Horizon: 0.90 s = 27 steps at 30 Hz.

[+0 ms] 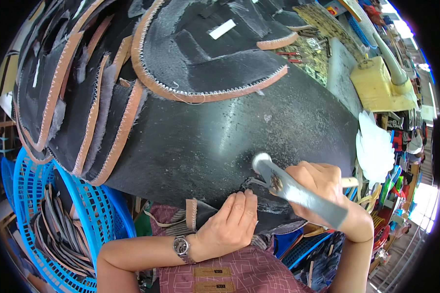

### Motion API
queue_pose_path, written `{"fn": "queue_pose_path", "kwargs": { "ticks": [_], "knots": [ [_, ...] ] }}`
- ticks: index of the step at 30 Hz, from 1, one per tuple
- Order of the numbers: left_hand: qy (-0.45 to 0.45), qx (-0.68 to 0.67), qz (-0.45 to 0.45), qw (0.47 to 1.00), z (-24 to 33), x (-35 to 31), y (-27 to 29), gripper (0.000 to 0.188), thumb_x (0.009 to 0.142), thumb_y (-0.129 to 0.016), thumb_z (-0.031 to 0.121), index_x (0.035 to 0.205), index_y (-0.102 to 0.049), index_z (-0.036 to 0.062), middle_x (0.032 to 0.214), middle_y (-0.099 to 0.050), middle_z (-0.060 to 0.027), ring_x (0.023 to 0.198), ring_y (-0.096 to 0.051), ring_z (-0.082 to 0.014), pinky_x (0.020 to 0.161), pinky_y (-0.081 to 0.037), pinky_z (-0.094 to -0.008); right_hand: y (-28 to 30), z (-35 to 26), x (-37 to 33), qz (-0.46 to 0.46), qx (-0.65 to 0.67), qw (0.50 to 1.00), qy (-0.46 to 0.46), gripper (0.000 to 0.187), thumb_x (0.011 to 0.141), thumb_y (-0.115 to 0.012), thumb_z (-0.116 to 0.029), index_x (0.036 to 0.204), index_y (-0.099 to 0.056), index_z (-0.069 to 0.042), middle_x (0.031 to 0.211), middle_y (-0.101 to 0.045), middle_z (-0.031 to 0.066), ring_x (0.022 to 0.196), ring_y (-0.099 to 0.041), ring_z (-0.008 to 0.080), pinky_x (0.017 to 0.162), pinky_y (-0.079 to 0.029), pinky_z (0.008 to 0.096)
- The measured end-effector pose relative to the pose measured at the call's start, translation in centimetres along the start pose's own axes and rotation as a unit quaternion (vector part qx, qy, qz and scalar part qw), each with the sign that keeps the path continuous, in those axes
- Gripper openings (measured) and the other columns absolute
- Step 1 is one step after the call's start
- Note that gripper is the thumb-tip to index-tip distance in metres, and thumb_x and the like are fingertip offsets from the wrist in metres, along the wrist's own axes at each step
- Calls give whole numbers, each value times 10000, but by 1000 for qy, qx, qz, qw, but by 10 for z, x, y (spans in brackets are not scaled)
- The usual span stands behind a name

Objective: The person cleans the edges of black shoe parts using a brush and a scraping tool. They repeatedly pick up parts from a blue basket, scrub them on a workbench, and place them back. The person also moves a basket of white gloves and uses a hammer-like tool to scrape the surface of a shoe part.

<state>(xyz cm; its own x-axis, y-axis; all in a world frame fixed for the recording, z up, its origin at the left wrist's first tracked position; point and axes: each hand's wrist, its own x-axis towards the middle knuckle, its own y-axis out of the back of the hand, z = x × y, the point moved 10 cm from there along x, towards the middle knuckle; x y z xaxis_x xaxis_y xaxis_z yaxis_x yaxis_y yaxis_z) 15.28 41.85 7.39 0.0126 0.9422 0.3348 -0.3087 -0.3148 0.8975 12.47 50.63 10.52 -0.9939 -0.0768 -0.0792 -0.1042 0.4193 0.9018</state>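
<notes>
My right hand is closed round the wooden handle of a hammer. Its metal head has a round face and a long flat end, and it hangs just over the work surface. Close beside it, my left hand holds down a black leather-like piece at the near edge, fingers bent and pressed together on it; the thumb is mostly hidden. A tan strip with zigzag stitching shows at that piece's left end. Beneath lies a broad, dark, smooth work surface speckled with scraps.
Black pieces with tan stitched edges overlap across the far and left sides. A blue plastic basket at the left holds more strips. Far right are a yellowish block-shaped container, a grey slab and a stack of white sheets.
</notes>
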Motion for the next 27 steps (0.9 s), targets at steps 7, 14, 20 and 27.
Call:
{"fn": "queue_pose_path", "kwargs": {
  "ticks": [7, 14, 20, 27],
  "knots": [
    [21, -38, -19, 999, -5, -1, -1, 431, 730, -608, 183, 1032, -545, -117, 1038, -540, -246, 935, -546, -332, 840, -461, -388, -7, 15, -25, -45, -26, 995, -86, 252, 684, -599, -116, 860, -439, -33, 610, -483, 68, 506, -575, 226, 411, -454, 315],
    [84, -314, -7, 946, -12, 17, -14, 449, 678, -700, 120, 1049, -482, -6, 1040, -513, -192, 988, -521, -366, 829, -442, -448, 63, 49, -101, 208, 19, 942, -262, 204, 732, -696, -177, 811, -583, -28, 704, -586, 105, 565, -562, 268, 529, -418, 344],
    [-29, -429, 53, 901, -7, 196, 2, 532, 770, -540, -15, 1257, -329, 12, 1136, -497, -237, 995, -518, -416, 832, -439, -449, 134, 96, -224, 540, 72, 794, -271, 193, 886, -522, -156, 972, -531, 15, 701, -474, -14, 568, -386, 36, 482, -275, 182],
    [26, 31, -90, 995, -202, 318, -26, 592, 797, -592, 241, 1291, -354, 17, 1231, -475, -217, 1137, -468, -325, 957, -379, -400, 140, 160, -123, 472, 139, 841, -224, 239, 868, -566, -170, 982, -612, 34, 712, -594, 27, 640, -508, 105, 600, -421, 279]
  ]
}}
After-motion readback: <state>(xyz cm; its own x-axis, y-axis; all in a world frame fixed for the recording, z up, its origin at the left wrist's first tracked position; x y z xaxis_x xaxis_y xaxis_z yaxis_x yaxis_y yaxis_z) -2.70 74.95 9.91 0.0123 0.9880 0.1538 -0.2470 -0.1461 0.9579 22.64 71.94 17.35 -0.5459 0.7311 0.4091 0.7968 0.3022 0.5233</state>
